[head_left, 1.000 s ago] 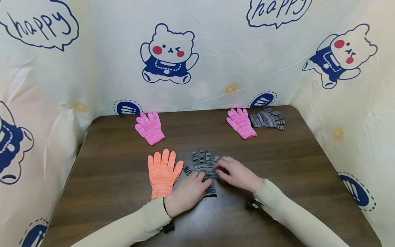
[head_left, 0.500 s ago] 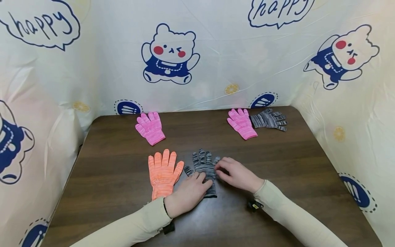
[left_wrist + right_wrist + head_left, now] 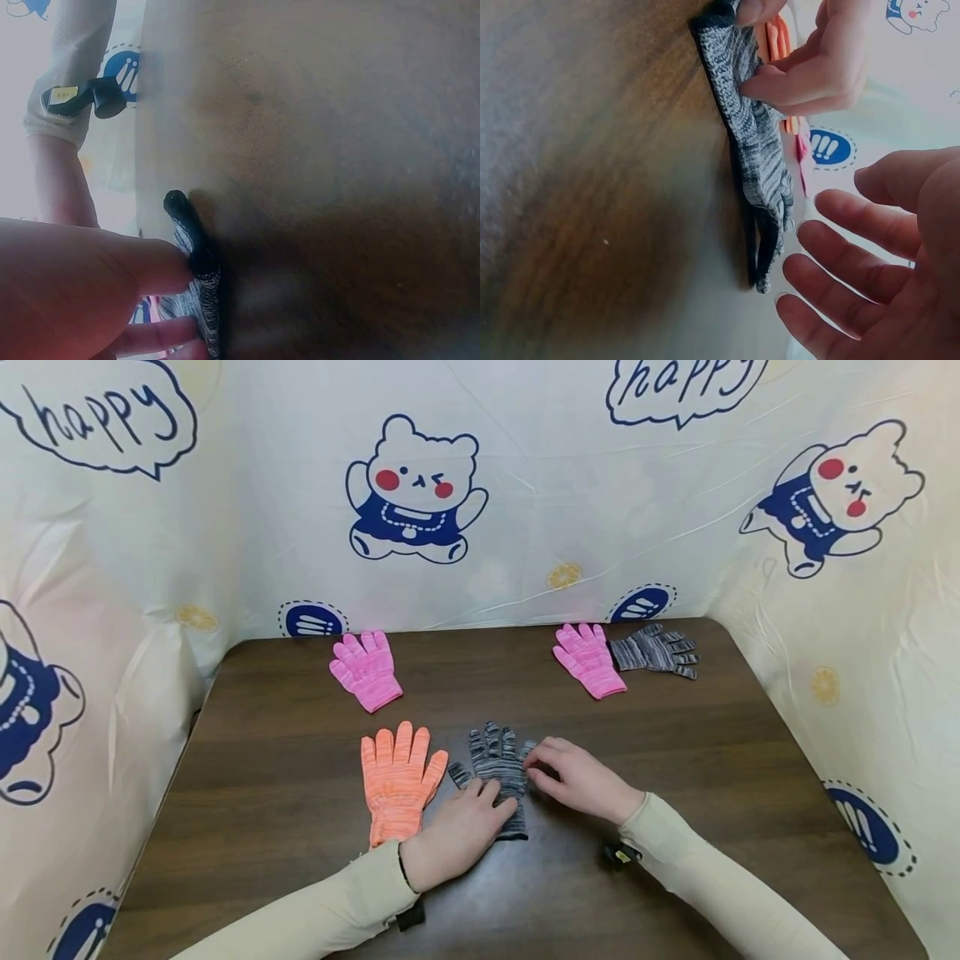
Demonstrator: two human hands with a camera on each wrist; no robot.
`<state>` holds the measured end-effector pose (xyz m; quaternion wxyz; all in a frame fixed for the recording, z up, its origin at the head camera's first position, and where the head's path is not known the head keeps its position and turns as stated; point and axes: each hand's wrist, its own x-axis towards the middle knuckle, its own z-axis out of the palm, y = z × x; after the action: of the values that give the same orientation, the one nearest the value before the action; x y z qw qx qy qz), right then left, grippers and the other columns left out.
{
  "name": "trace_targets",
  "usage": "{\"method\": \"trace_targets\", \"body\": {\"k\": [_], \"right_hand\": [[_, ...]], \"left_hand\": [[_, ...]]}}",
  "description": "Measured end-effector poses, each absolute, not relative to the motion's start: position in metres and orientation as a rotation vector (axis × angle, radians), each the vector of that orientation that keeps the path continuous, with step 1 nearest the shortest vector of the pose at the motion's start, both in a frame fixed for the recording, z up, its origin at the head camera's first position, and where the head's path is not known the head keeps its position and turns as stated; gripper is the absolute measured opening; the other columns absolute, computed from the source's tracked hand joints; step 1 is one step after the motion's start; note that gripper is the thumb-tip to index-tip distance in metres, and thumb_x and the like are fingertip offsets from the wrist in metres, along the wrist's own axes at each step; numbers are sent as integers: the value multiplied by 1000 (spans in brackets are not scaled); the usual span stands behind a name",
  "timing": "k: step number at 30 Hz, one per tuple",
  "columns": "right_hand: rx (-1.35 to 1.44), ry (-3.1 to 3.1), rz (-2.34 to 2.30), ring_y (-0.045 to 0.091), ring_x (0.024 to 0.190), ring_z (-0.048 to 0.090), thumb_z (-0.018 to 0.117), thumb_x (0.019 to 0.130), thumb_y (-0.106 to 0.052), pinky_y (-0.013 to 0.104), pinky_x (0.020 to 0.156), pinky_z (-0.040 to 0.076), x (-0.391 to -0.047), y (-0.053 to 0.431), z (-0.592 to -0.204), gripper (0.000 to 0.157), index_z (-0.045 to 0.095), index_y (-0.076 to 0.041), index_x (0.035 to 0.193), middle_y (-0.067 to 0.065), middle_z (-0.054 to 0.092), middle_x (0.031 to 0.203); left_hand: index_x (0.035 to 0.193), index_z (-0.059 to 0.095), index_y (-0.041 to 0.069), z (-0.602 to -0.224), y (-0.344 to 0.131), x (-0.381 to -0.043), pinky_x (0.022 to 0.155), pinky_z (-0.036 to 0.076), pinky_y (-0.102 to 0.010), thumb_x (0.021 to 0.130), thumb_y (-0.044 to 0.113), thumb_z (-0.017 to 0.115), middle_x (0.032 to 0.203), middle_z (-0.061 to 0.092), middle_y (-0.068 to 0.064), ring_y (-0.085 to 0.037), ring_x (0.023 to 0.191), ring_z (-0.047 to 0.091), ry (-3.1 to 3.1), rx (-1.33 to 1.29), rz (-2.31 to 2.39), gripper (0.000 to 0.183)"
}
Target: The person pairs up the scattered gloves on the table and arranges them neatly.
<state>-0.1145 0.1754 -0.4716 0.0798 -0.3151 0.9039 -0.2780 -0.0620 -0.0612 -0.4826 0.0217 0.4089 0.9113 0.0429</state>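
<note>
A grey-and-black striped knit glove [image 3: 498, 767] lies on the dark wooden table, fingers pointing away from me. My left hand [image 3: 465, 835] rests over its lower left part; in the right wrist view the left fingertips [image 3: 761, 86] press on the knit near the cuff. Beside the glove's right edge is my right hand [image 3: 581, 781], fingers loosely bent. From the right wrist, that hand [image 3: 877, 270] shows spread fingers with nothing between them, apart from the glove [image 3: 754, 150]. An orange glove [image 3: 396, 781] lies flat to the left, its cuff partly behind my left forearm.
At the table's back left lies a pink glove [image 3: 367, 672]. Another pink glove [image 3: 588, 660] and a second grey glove [image 3: 654, 650] lie together at the back right. A printed cloth [image 3: 517, 510] hangs around the back and sides of the table [image 3: 675, 735].
The view has shifted very slightly. Both hands and all the gloves keep practically the same places.
</note>
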Motion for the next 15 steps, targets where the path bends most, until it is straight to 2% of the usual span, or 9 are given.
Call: {"method": "trace_targets", "body": {"k": [8, 15], "right_hand": [[-905, 2737, -868, 16, 100, 63, 69, 101, -17, 41, 94, 56, -133, 186, -466, 17, 72, -10, 116, 1, 68, 110], [-742, 2763, -957, 17, 100, 64, 66, 103, -18, 43, 92, 55, -158, 207, -459, 15, 72, -11, 115, 1, 69, 108]], "left_hand": [[129, 67, 17, -485, -61, -63, 73, 57, -34, 103, 14, 65, 117, 61, -9, -25, 98, 59, 2840, 1275, 126, 26], [128, 67, 18, -485, -60, -57, 76, 57, -34, 102, 11, 65, 116, 61, -8, -24, 97, 59, 2884, 1294, 77, 27]]}}
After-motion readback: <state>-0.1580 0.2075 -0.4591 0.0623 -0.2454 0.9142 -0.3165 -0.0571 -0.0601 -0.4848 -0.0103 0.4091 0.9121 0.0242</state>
